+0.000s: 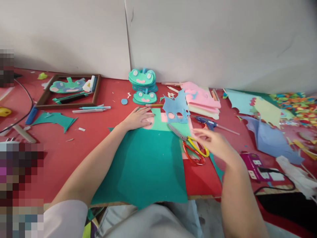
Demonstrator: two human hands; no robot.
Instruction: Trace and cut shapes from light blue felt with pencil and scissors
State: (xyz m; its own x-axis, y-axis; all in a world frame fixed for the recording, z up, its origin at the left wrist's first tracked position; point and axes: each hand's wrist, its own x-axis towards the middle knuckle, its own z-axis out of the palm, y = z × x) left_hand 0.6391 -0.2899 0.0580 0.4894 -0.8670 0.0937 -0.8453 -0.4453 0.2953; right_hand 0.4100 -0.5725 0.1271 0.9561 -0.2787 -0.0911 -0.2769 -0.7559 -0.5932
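Note:
A large dark green felt sheet (146,162) covers the table's near middle. My left hand (136,119) lies flat with fingers spread at its top edge, near light green felt (157,120). Scissors (184,138) with a red and a yellow handle rest partly open on the sheet's right side. Over the handles' right side, my right hand (210,140) hovers with its fingers apart and nothing in them. A cut blue felt scrap (176,107) lies beyond the scissors. Two piles of green frog faces (142,79) sit by the wall.
At the left, a wooden frame (99,91) surrounds felt pieces and markers. A glue gun (206,123), pink felt (201,99), blue felt (267,138) and a purple box (252,167) are on the right. Colorful scraps (297,107) lie far right.

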